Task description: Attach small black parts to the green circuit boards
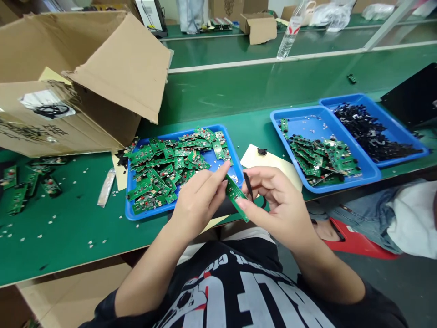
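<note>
A narrow green circuit board (235, 197) slants between my two hands in front of my chest. The fingers of my left hand (201, 193) are closed on its upper end. My right hand (278, 200) pinches the board's lower part with the thumb, and a thin black strip (248, 186) shows by its fingers; whether it is a tool or a part I cannot tell. Just beyond my hands lies a blue tray (239, 159) with a heap of green circuit boards (160, 171).
Right of centre, a second blue tray (370, 175) holds more boards, beside a third blue tray (423, 148) of small black parts. A large open cardboard box (85, 109) stands at left. A water bottle (290, 34) stands on the ledge. At right, a person's leg (365, 218) is near a red stool (355, 243).
</note>
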The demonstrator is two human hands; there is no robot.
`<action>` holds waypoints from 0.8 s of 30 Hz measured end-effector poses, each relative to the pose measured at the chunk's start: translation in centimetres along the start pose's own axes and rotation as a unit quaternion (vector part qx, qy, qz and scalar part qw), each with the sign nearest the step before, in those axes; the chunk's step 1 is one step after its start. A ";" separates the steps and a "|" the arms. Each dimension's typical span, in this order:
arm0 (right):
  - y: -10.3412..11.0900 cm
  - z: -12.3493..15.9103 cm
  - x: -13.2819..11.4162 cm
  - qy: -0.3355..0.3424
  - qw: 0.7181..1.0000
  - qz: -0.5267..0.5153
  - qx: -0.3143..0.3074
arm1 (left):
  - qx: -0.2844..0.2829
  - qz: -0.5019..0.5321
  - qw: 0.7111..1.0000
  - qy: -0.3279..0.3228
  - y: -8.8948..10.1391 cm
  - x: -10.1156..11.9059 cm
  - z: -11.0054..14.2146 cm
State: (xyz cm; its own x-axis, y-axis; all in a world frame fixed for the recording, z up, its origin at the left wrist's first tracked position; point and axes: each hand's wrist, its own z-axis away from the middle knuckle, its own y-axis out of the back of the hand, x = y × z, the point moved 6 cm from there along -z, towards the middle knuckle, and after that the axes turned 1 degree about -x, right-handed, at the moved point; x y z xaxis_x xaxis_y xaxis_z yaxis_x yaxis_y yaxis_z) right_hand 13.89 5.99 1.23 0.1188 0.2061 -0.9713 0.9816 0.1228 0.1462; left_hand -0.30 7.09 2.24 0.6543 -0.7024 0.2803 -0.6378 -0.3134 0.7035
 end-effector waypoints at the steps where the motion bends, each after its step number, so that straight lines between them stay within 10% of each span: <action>1: -0.1 0.0 0.1 0.002 1.000 -0.003 0.001 | 0.001 -0.004 1.000 -0.009 -0.2 0.0 0.0; 18: 1.2 0.5 5.5 -0.066 0.995 -0.054 0.050 | -0.048 0.015 0.998 -0.028 -5.4 -0.5 -0.1; 22: 8.2 0.2 6.8 -0.062 0.982 0.064 0.169 | -0.076 0.033 0.996 0.016 -5.7 -1.4 0.3; 24: 14.7 0.6 7.2 -0.084 0.915 0.242 0.310 | -0.083 0.025 0.996 0.025 -5.3 -2.2 0.9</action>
State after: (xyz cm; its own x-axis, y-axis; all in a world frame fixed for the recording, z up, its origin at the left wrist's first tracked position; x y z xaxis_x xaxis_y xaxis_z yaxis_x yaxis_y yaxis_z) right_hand 29.24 8.74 -3.73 0.5325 -0.0685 -0.8436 0.6975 -0.5292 0.4832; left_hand 1.24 9.75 -2.66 0.6458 -0.6799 0.3474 -0.5965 -0.1652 0.7854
